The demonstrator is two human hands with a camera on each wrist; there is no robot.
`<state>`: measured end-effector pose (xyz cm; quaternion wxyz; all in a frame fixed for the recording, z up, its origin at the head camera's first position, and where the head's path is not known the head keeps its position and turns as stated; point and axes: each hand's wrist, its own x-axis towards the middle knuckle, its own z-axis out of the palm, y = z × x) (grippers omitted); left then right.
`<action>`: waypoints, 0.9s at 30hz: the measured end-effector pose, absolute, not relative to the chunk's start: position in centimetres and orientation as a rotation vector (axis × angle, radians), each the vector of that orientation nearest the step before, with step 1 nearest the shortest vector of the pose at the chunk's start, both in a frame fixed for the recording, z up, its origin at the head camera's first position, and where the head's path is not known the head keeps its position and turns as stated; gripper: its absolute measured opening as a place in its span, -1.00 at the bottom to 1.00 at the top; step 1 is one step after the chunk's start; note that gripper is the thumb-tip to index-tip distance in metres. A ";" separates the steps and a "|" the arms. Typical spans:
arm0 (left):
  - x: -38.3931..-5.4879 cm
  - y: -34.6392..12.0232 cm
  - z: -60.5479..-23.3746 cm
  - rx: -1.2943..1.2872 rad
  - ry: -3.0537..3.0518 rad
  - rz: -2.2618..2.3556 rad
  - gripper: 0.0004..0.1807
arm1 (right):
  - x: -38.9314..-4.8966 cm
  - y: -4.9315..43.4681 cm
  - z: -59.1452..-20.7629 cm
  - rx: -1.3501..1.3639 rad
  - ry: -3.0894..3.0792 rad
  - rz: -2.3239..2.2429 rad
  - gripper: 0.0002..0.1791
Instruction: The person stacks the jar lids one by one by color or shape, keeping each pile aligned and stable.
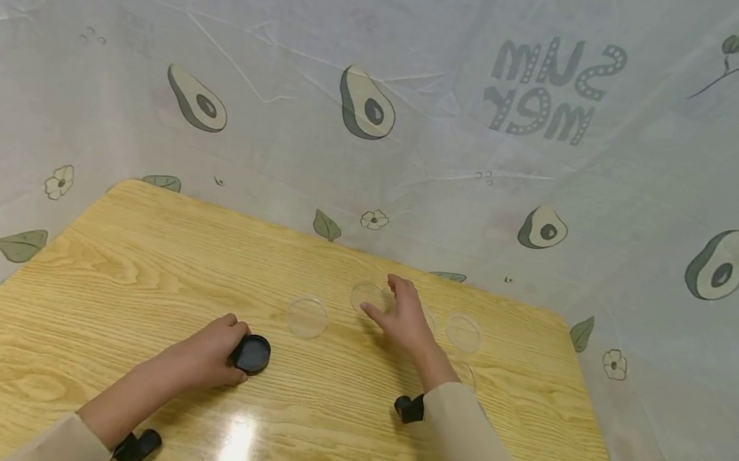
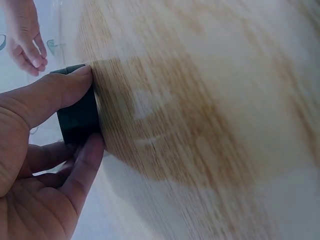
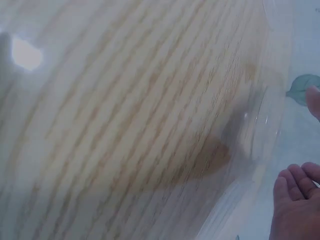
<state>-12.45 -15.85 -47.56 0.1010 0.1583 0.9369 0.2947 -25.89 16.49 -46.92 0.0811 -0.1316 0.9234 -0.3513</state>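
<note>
My left hand (image 1: 211, 354) grips a shallow, round black holder (image 1: 254, 355) from its left side, low over the wooden table. In the left wrist view, the thumb presses the top edge of the holder (image 2: 78, 115) and fingers curl under it. Its inside looks dark from above. Farther right, my right hand (image 1: 406, 320) hovers with thumb and fingers spread, beside a clear round disc (image 1: 366, 299). Whether it touches the disc is hard to tell in the head view. The right wrist view shows the relaxed right hand (image 3: 297, 200) with a clear disc (image 3: 257, 130) in front of it.
Another clear disc (image 1: 307, 318) lies between the hands. More discs lie to the right, one clear disc (image 1: 464, 333) in plain sight and others partly behind the right arm. A patterned sheet (image 1: 276, 89) hangs beyond the wooden table (image 1: 194, 252).
</note>
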 end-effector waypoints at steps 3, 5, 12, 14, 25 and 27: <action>-12.4 -15.9 -47.7 0.455 2.771 0.868 -0.45 | -26.3 16.5 -47.3 -0.370 2.733 -1.041 -0.04; -12.5 -15.9 -47.9 0.457 2.773 0.866 -0.45 | -26.4 16.4 -47.4 -0.355 2.719 -1.035 -0.02; -12.4 -15.9 -48.0 0.470 2.789 0.869 -0.47 | -26.8 16.1 -47.6 -0.350 2.721 -0.966 0.02; -12.4 -16.0 -48.0 0.468 2.790 0.867 -0.47 | -26.7 16.0 -47.6 -0.344 2.709 -0.963 0.03; -12.3 -16.0 -47.8 0.477 2.788 0.876 -0.47 | -27.0 15.8 -47.8 -0.352 2.727 -0.864 -0.02; -12.3 -16.1 -47.9 0.480 2.789 0.876 -0.47 | -27.0 15.8 -47.9 -0.362 2.727 -0.851 -0.02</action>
